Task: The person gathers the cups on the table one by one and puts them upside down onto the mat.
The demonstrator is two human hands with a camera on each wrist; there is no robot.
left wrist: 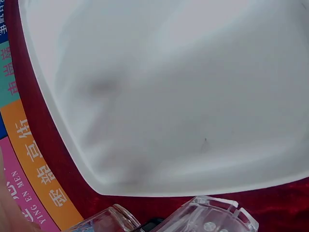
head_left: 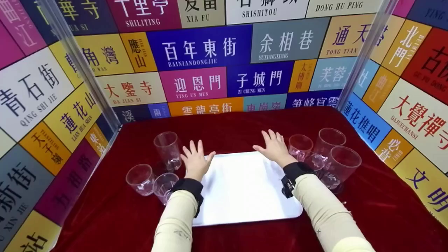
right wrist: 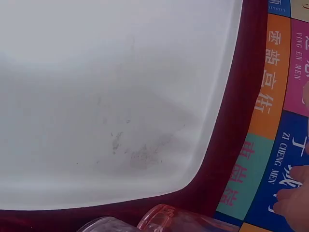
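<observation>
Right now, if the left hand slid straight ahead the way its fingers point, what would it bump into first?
Probably nothing on the red cloth: the left hand points past the tall cup beside it, toward the sign wall.

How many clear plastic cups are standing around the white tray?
7: three left of the tray, at and; four right, at and, partly hidden.

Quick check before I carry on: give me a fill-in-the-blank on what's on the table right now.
1. The flat white rectangular tray lies on a dark ____ cloth.
2. Left of the tray stand ____ clear plastic cups.
3. The left hand and right hand lie with fingers ____.
4. The tray holds ____ cups.

Missing words: red; three; spread; no
</observation>
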